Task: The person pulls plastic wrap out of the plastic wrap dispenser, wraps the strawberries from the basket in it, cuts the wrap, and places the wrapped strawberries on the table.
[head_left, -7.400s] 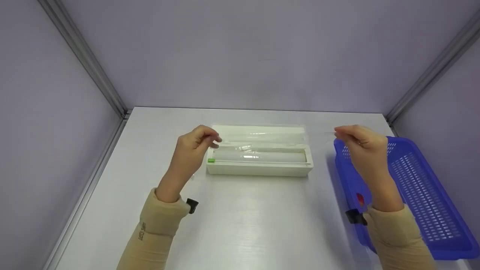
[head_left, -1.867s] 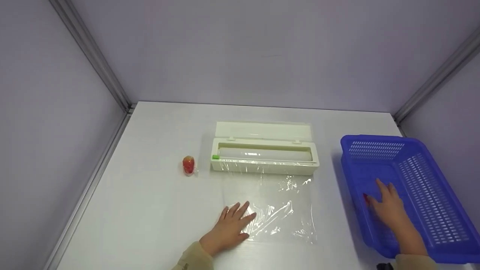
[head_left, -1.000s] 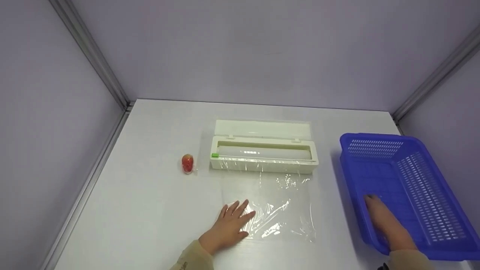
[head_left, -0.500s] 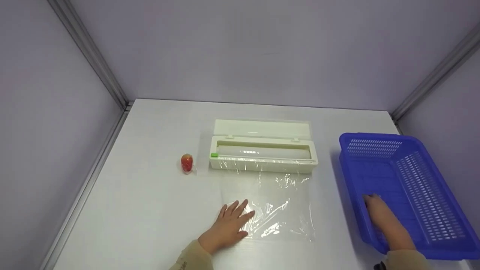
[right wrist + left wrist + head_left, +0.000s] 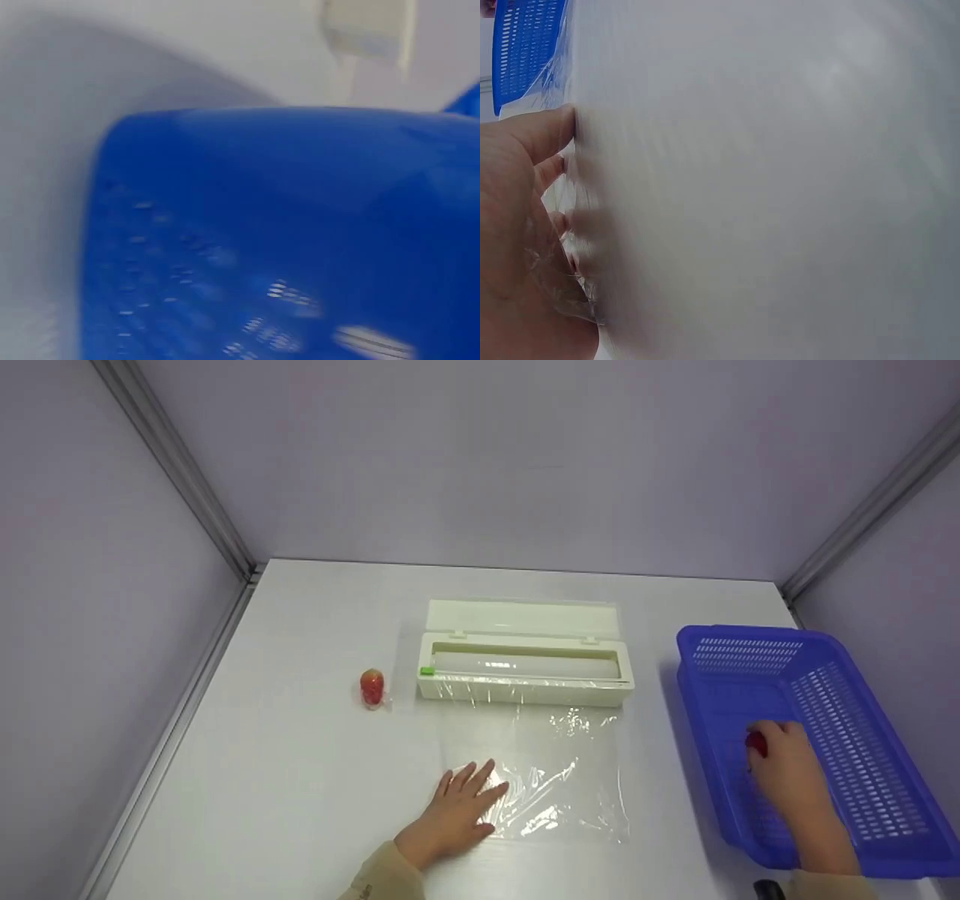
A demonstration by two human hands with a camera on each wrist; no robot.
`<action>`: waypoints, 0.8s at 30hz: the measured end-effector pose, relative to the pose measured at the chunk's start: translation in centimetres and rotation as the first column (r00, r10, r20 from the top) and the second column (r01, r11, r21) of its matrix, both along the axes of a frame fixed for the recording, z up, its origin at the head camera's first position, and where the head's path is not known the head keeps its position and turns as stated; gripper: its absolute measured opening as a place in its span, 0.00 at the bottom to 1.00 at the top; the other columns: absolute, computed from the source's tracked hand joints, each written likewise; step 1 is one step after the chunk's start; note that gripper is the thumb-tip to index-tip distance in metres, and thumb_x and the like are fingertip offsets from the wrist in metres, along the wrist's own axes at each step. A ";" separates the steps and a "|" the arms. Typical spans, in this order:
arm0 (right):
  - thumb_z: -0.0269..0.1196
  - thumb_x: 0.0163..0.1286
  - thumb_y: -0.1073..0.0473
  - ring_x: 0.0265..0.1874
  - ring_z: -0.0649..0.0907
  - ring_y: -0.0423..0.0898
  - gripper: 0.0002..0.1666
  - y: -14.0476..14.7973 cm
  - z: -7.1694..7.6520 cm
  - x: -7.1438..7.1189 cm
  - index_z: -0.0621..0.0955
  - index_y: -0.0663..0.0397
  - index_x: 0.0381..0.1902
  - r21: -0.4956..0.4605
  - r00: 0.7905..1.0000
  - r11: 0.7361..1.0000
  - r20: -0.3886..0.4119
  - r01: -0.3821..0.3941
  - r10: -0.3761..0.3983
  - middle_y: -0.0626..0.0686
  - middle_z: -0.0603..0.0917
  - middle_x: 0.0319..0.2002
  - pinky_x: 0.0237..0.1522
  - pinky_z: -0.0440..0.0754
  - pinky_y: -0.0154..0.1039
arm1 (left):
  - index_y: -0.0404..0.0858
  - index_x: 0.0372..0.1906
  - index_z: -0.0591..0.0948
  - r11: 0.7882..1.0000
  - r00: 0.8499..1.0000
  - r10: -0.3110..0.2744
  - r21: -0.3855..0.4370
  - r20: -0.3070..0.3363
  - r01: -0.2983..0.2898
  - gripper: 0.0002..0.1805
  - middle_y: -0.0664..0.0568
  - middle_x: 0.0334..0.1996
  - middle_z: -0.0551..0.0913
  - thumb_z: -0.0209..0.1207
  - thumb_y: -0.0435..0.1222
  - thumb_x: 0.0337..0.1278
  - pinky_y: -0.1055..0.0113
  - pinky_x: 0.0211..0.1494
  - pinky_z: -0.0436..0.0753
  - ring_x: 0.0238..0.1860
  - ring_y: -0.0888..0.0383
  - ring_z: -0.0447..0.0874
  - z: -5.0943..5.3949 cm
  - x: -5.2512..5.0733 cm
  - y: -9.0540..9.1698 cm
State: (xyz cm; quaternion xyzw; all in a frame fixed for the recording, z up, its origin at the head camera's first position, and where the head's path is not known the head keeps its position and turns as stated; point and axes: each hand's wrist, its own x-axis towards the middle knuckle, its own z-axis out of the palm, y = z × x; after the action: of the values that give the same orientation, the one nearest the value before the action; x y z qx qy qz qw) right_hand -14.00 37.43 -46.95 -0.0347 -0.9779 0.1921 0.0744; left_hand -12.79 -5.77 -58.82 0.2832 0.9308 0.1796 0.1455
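Observation:
A sheet of clear film (image 5: 555, 780) runs forward from the white dispenser box (image 5: 525, 690), whose lid is folded back. My left hand (image 5: 454, 814) lies with spread fingers on the film's left edge; in the left wrist view crinkled film shows beside the hand (image 5: 510, 202). Over the blue basket (image 5: 705, 750), my right hand (image 5: 791, 772) pinches a small red item (image 5: 757, 743), partly hidden by the fingers. The right wrist view is blurred and shows the basket (image 5: 300, 172) but no hand.
A red and yellow item wrapped in film (image 5: 372, 688) lies on the white table (image 5: 300, 780), left of the dispenser. A green slider (image 5: 427, 670) sits at the dispenser's left end. Grey walls (image 5: 487, 465) stand behind and at both sides.
The film was drawn forward over the table, and the wrapped item lies at left. Most recently my right hand has risen from low in the basket with the red item; my left hand has stayed put.

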 end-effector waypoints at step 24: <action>0.65 0.39 0.82 0.39 0.76 0.46 0.33 -17.6 -1.3 -0.8 0.71 0.66 0.47 -0.084 0.745 0.854 -0.537 -0.514 0.396 0.59 0.75 0.41 0.42 0.77 0.28 | 0.58 0.69 0.60 1.000 1.000 0.003 -0.003 0.010 -0.003 0.33 0.53 0.74 0.46 0.55 0.49 0.58 0.42 0.72 0.46 0.73 0.46 0.45 0.2 0.1 0.0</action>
State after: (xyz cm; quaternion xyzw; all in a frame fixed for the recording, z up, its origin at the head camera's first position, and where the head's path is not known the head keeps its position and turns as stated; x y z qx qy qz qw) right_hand -14.79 19.79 -48.28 0.2491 -0.8741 0.3166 0.2716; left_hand -12.73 -5.73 -58.63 0.2805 0.9308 0.1797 0.1503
